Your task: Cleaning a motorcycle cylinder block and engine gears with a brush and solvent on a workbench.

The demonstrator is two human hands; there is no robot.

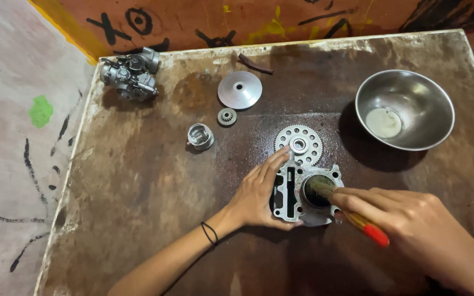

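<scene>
Two hands meet on one part: your left hand (259, 194) lies half open on the cylinder (303, 192), fingers spread along its near side and thumb under its edge, pinning it flat to the table (138, 186). Your right hand (412, 225) is closed around a brush (352, 211) with a red handle, its bristles down inside the bore. So the cylinder sits directly between your hands, touching the left one, with the brush reaching in from the right.

Judging by this, the scrubbing is in progress; the bore looks dark, and how clean it is cannot be told. Nothing shows whether the other parts have been brushed.

Just beyond your left fingertips lies a sprocket (298, 144), nearly touching the cylinder. Farther out from the left hand are a small gear (226, 117), a piston (200, 136), a disc (240, 89) and, well off at the far left corner, a carburetor (130, 74). Beyond your right hand stands a steel bowl (412, 87) with a little pale liquid in it.

Left of your left forearm the tabletop has open room. Your right wrist is close to the table's right edge, and the bowl limits forward sweeps.
</scene>
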